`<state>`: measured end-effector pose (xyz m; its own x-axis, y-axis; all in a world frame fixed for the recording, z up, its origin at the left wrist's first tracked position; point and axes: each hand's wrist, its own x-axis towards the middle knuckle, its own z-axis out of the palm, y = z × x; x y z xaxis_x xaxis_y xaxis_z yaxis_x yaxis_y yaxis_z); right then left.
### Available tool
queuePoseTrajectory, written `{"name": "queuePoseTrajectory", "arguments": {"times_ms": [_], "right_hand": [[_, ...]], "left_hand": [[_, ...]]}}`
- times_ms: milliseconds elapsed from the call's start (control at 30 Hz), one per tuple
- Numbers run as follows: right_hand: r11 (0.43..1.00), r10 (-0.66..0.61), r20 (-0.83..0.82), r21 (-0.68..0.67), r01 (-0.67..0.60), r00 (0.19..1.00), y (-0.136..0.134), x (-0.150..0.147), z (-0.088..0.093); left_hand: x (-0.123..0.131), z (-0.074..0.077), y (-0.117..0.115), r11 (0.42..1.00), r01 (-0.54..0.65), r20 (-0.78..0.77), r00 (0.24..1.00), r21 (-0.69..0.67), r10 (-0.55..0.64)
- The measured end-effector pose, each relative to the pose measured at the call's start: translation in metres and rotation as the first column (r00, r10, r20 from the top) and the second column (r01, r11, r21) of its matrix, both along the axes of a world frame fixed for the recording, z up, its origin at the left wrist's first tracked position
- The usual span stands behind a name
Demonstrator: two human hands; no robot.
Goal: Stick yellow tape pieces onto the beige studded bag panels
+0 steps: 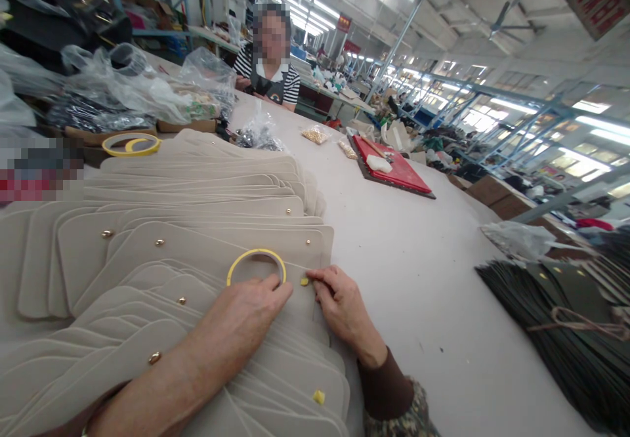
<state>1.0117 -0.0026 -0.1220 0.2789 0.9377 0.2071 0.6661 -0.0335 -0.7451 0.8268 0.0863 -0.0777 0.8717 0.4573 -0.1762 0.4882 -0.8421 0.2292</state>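
My left hand point(258, 302) is closed on a roll of yellow tape point(230, 268), which stands on edge over the beige panels point(197, 253). The fingers of my right hand point(342, 306) are drawn together at the right edge of one panel. Just beside those fingertips, a small piece of yellow tape point(304, 281) sits on the panel; whether the fingers pinch anything is hidden. Brass-coloured studs point(160, 243) show on several of the overlapping panels. Another yellow tape piece point(319, 397) is on a panel nearer to me.
More tape rolls point(132, 144) lie at the back left, near plastic bags point(147, 89). A red board point(394, 165) and small bags of gold-coloured parts point(315, 134) lie farther back. Tied dark strips point(556, 325) are at right. A person point(270, 83) sits across the table point(394, 273).
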Motion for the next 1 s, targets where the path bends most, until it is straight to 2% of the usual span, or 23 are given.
{"name": "queuePoseTrajectory", "arguments": {"times_ms": [167, 333, 467, 600, 833, 1000], "right_hand": [[0.999, 0.006, 0.058, -0.032, -0.004, 0.998, 0.003, 0.0, 0.003], [0.994, -0.064, 0.022, -0.083, 0.065, 0.998, 0.006, -0.005, 0.001], [0.991, -0.117, 0.032, -0.061, 0.119, 0.993, 0.009, -0.011, 0.0], [0.993, -0.112, 0.082, -0.026, 0.114, 0.99, 0.007, -0.012, -0.001], [0.976, -0.175, -0.121, -0.154, 0.156, 0.977, 0.002, -0.006, 0.002], [0.97, -0.196, -0.015, -0.149, 0.192, 0.98, 0.005, -0.011, -0.001]], "left_hand": [[-0.001, -0.002, -0.001, 1.0, -0.002, 0.016, 1.0, 0.007, 0.002], [-0.001, 0.0, -0.001, 1.0, -0.009, 0.0, 1.0, -0.011, 0.009], [0.001, 0.001, 0.0, 1.0, -0.007, -0.001, 1.0, -0.014, 0.007], [0.001, 0.0, 0.0, 1.0, -0.015, 0.003, 1.0, -0.019, 0.015], [0.001, 0.001, 0.0, 1.0, -0.011, -0.007, 1.0, -0.026, 0.011], [0.0, -0.002, 0.0, 1.0, -0.014, 0.023, 1.0, -0.028, 0.015]]}}
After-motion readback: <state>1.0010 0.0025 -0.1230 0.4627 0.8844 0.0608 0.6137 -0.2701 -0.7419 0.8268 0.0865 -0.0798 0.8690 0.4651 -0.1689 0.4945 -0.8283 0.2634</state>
